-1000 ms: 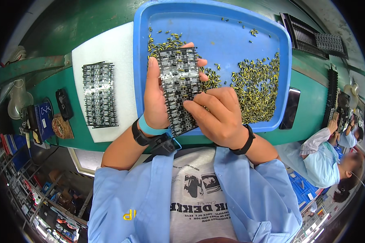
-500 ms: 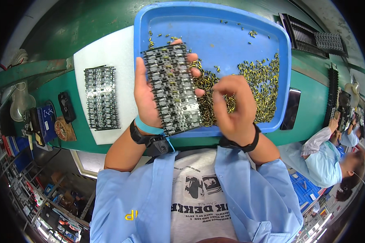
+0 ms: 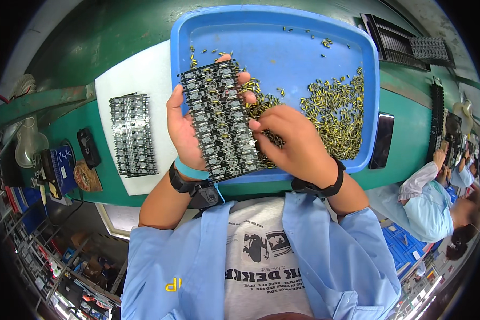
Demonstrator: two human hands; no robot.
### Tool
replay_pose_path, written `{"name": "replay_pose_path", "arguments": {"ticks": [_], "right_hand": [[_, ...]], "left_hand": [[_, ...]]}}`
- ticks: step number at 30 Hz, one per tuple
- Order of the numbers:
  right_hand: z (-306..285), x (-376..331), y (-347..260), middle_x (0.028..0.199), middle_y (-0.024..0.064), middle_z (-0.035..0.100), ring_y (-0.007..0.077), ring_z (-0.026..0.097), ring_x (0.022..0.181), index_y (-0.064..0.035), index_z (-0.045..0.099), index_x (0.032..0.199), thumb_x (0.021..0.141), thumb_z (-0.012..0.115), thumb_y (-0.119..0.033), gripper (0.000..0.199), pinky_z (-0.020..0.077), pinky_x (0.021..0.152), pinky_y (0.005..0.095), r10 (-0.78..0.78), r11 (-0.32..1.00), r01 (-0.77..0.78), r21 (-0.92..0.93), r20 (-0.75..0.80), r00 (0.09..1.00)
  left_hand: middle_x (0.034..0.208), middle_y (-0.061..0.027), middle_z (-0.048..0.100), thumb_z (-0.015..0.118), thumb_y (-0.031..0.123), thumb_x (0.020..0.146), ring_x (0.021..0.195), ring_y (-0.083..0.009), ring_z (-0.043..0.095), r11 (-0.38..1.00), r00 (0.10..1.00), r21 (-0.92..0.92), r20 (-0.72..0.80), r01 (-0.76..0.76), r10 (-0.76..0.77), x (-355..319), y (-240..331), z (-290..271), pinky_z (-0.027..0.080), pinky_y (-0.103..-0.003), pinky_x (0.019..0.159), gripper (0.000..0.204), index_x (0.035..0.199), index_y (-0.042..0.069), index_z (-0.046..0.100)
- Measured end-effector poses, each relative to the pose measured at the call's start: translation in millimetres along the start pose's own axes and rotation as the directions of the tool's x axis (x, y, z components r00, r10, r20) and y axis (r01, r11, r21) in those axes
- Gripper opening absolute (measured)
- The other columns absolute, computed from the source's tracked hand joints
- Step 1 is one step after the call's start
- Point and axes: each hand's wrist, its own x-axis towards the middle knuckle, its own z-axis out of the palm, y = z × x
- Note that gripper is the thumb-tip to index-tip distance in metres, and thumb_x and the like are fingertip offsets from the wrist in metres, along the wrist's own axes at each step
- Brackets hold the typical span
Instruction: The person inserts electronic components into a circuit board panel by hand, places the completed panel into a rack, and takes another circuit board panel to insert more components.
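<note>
My left hand (image 3: pixel 189 133) grips a circuit board panel (image 3: pixel 218 117), dense with small parts, its fingers curled round the far right side and the thumb along the left edge. The panel is tilted over the near left part of a blue tray (image 3: pixel 274 15). My right hand (image 3: pixel 296 144) is at the panel's right edge, thumb and fingers pinched together. Whatever sits between those fingertips is too small to make out. Many small yellow-and-black cylindrical components (image 3: pixel 338 106) lie loose in the tray, some hidden behind my hands.
To the left, a similar stack of board panels (image 3: pixel 130 133) lies on a white foam sheet (image 3: pixel 104 85). A phone (image 3: pixel 383 140) lies right of the tray. Black racks (image 3: pixel 392 45) stand at the far right. Another person (image 3: pixel 426 208) works at the right.
My right hand has moved left from above the components to the panel's right edge. The panel has shifted slightly left and its tilt has changed.
</note>
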Motion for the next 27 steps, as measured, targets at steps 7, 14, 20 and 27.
{"name": "replay_pose_path", "arguments": {"ticks": [7,14,20,27], "right_hand": [[-10.5,1.5,-5.1,0.101,0.0091,0.077,0.0141,0.069,0.086,-0.0007,0.078,0.101,0.089,0.081,0.004,0.013,0.0540,0.075,0.0284,0.310,0.871,-0.197,0.450,-0.193,0.931],[-9.0,-0.9,2.4,0.105,0.0113,0.076,0.0165,0.072,0.097,0.0027,0.078,0.099,0.091,0.079,0.008,0.010,0.0592,0.085,0.0312,0.440,0.661,-0.216,0.718,-0.138,0.888],[-4.5,2.5,6.0,0.110,0.0139,0.075,0.0201,0.074,0.105,0.0033,0.076,0.098,0.091,0.078,0.011,0.011,0.0618,0.094,0.0351,0.477,0.413,-0.156,0.897,-0.067,0.877],[-9.3,2.9,3.2,0.113,0.0161,0.075,0.0204,0.076,0.100,0.0047,0.072,0.113,0.098,0.073,0.006,0.015,0.0638,0.091,0.0345,0.555,0.380,-0.194,0.904,-0.055,0.830]], "left_hand": [[0.150,-0.0258,0.053,0.036,0.055,0.110,0.121,-0.0387,0.060,0.991,0.999,0.124,-0.020,0.050,-0.047,-0.3,-6.8,7.3,0.066,-0.056,0.088,0.079,0.171,0.005,0.023],[0.147,-0.0260,0.055,0.036,0.056,0.110,0.119,-0.0378,0.063,0.988,0.998,0.142,-0.052,0.053,-0.046,-0.6,-8.0,9.7,0.067,-0.056,0.088,0.080,0.170,0.004,0.024],[0.147,-0.0258,0.055,0.035,0.057,0.110,0.119,-0.0365,0.064,0.986,0.998,0.162,-0.051,0.047,-0.039,0.1,-8.7,11.3,0.068,-0.055,0.087,0.080,0.169,0.004,0.025],[0.149,-0.0261,0.055,0.034,0.057,0.111,0.123,-0.0371,0.065,0.984,0.998,0.177,-0.061,0.014,-0.003,-1.1,-8.0,10.5,0.068,-0.055,0.089,0.079,0.169,0.005,0.026]]}}
